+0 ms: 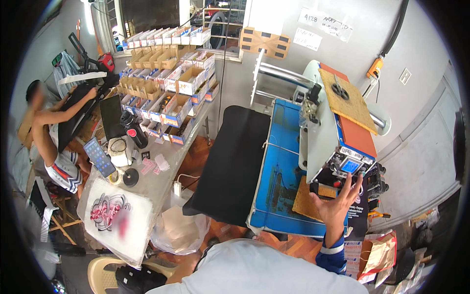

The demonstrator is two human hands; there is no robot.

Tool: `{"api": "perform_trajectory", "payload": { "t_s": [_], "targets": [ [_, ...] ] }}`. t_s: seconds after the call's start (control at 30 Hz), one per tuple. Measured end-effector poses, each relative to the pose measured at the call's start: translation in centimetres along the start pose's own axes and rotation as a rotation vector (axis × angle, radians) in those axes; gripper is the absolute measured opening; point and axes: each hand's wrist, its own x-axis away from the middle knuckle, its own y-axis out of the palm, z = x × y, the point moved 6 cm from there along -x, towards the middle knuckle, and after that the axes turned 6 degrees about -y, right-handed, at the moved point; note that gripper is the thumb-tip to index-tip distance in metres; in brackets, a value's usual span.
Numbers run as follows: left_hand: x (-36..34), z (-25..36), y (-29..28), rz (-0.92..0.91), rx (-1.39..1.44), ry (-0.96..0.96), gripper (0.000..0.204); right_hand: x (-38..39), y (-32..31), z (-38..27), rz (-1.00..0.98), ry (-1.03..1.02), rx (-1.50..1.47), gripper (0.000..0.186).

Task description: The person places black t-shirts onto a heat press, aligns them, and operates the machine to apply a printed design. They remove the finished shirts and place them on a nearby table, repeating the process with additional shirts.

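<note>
My right hand (pixel 340 208) reaches up to the control panel (pixel 349 166) on the front of a large heat press (pixel 319 132). Its fingers are spread, with fingertips at the panel just under the lit blue screen; whether they press a button is hard to tell. Nothing is held in that hand. The press has a pale body, an orange top cover (pixel 356 134) and a blue bed (pixel 281 171). A black cloth (pixel 227 166) lies flat on a platen left of the bed. My left hand is out of sight; only part of that arm shows at the lower edge.
A table (pixel 164 169) at left bears tiered cardboard bins (pixel 178 85), a phone (pixel 100 157), a black bottle (pixel 133 129) and a white printed sheet (pixel 117 215). Another person (pixel 54 127) works at far left. A plastic chair (pixel 100 274), a bag (pixel 181 228) and boxes (pixel 352 255) stand nearby.
</note>
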Motion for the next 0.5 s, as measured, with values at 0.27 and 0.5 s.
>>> {"api": "perform_trajectory", "payload": {
  "t_s": [0.27, 0.5],
  "targets": [
    [-0.6, 1.8, 0.5, -0.136, 0.206, -0.126, 0.031, -1.3, 2.5, -5.7, 0.006, -0.089, 0.037, 0.117],
    [-0.7, 1.2, -0.9, -0.148, 0.228, -0.114, 0.03, -1.0, 4.6, -7.8, 0.085, -0.132, 0.006, 0.118]
  ]
}}
